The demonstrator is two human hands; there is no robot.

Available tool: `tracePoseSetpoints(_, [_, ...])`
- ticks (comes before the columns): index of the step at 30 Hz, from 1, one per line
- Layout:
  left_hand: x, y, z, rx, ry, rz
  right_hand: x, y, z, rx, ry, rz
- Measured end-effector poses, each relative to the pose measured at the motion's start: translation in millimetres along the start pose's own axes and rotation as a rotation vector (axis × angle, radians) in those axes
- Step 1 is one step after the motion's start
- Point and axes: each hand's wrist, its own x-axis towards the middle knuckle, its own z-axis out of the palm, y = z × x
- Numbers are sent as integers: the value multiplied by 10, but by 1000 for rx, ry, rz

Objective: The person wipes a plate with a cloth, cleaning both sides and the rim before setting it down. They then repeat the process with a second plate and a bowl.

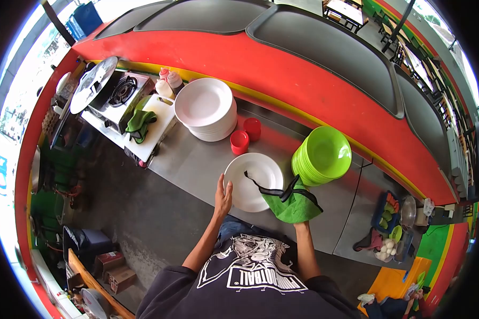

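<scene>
A white plate (244, 198) lies on the metal counter in front of me. At its left edge is my left hand (223, 198), open, with thumb and fingers apart right at the rim. A green cloth (291, 206) with black edging covers most of my right hand (302, 225), which grips it beside the plate's right side. One black-edged strip of the cloth trails across the plate. Just beyond the cloth stands a tall stack of green bowls (324, 154). Two red cups (240, 141) stand behind the plate, near a stack of white plates (205, 109).
To the left, a second green cloth (140, 125) lies on a white cutting board (157, 130) beside a gas stove (123, 93). Squeeze bottles (167, 82) stand behind. A red ledge (197, 50) runs along the back. At right are a blue crate (387, 212) and eggs (387, 249).
</scene>
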Motion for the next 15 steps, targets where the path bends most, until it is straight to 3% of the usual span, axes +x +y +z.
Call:
tracePoseSetpoints(5, [-197,-25,21,51,17,30,-78,164,-526,-100,-136,172])
tracePoseSetpoints(10, [-308,-190,-9,60,11,38,-169,-36,-710,-124,-260,530])
tracePoseSetpoints(13, [-410,-50,1,152,35,-72,-146,0,-716,-182,-305,393])
tracePoseSetpoints(15, [-409,-91,3,132,30,-58,-101,111,-598,-208,-198,246])
